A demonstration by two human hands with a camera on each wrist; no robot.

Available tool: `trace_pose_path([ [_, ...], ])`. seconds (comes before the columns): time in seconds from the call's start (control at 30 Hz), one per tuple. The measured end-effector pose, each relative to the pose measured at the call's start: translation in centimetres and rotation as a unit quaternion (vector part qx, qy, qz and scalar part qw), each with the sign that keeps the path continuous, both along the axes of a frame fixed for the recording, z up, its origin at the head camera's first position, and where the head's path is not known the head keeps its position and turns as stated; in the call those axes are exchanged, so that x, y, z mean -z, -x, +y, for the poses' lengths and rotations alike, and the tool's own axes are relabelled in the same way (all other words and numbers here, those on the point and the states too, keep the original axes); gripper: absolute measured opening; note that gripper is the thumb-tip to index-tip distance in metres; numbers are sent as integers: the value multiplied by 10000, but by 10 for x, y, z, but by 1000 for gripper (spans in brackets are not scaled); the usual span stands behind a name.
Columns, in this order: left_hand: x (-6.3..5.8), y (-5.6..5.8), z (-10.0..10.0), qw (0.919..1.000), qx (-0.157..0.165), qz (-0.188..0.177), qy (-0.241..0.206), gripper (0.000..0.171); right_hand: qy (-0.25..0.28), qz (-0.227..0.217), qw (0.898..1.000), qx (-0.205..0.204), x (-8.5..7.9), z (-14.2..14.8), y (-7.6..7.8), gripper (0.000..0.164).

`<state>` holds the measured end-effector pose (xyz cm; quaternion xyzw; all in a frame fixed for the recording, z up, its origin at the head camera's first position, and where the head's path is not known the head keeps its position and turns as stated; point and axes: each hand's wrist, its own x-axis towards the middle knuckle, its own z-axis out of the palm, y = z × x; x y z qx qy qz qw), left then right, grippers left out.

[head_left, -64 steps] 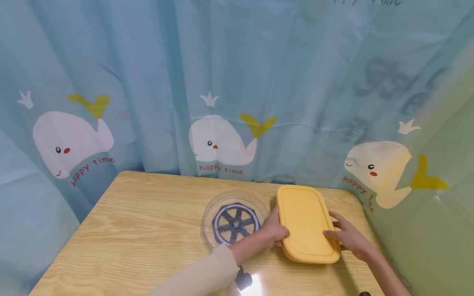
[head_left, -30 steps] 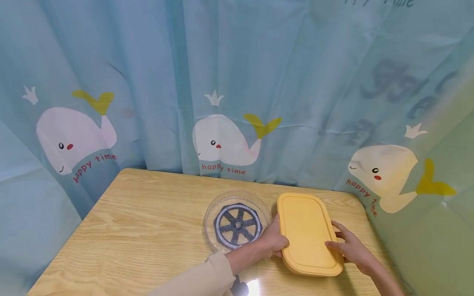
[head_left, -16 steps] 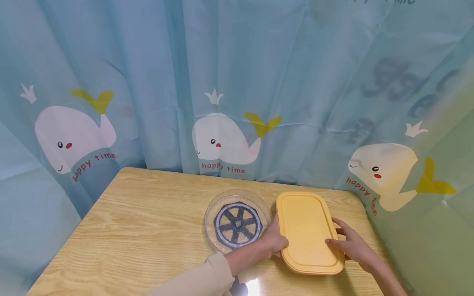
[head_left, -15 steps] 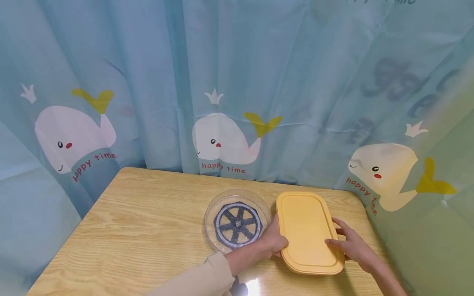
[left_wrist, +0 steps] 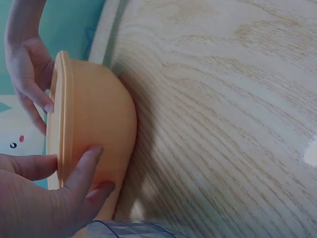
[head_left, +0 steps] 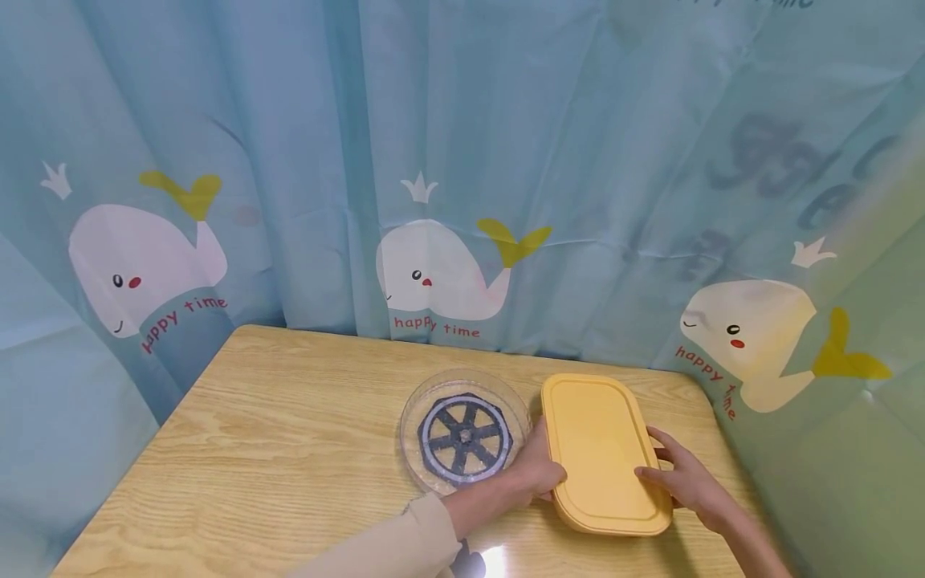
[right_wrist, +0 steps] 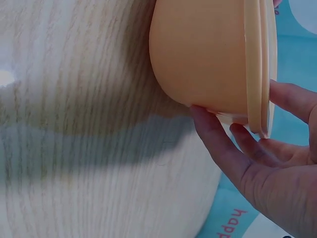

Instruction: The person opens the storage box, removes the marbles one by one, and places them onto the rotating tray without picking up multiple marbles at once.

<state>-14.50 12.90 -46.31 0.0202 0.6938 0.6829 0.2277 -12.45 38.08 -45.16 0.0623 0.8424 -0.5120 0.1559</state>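
My left fingers (left_wrist: 81,173) are bent partway, the thumb against the lid's rim and the others on the side wall below it. Across from them, my right fingers (right_wrist: 218,144) hold likewise, thumb on top, the others spread underneath the rim. Between the two grips is the yellow box (left_wrist: 104,114), its lid (head_left: 603,449) on; whether its base rests fully on the desk (head_left: 253,441), I can't tell. For a sound hold, I'd squeeze evenly from both sides and let the wall, rather than the lid, take the pull, since a thumb-heavy lift could pop the rim. The clear round dish (head_left: 406,437) lies just beyond my left fingers, so I'd watch those knuckles in any shift that way. The whale-print curtain (head_left: 296,160) hangs well past my fingers.
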Motion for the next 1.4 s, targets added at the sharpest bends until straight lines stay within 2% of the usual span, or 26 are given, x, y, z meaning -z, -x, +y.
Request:
trace_pose_path([
  [0.17, -1, -2, 0, 9996, 4, 53, 262, 102, 54, -108, 9999, 47, 3, 1, 0, 80],
  [0.47, 6, -2, -1, 9994, 124, 126, -281, 107, 71, -97, 9999, 32, 6, 2, 0, 78],
  [0.6, 6, -3, -1, 9996, 73, 178, -221, 106, 63, -104, 9999, 67, 9, 2, 1, 78],
  [0.93, 11, -6, -1, 9971, -79, 738, -150, 102, 211, -96, 9997, 76, 9, 3, -2, 81],
  [1.07, 12, -5, -2, 9955, -63, 927, 187, 97, 130, -72, 9998, 96, 11, 3, -3, 81],
  [1.23, 16, -9, -5, 9891, 90, 1366, 540, 89, 44, -82, 9996, 248, 13, 2, -4, 80],
  [1.27, 17, -10, -6, 9883, 165, 1432, 502, 88, 39, -84, 9995, 287, 13, 2, -5, 80],
  [1.4, 27, -22, -9, 9865, 530, 1471, 495, 102, 23, -55, 9992, 388, 13, 2, -7, 78],
])
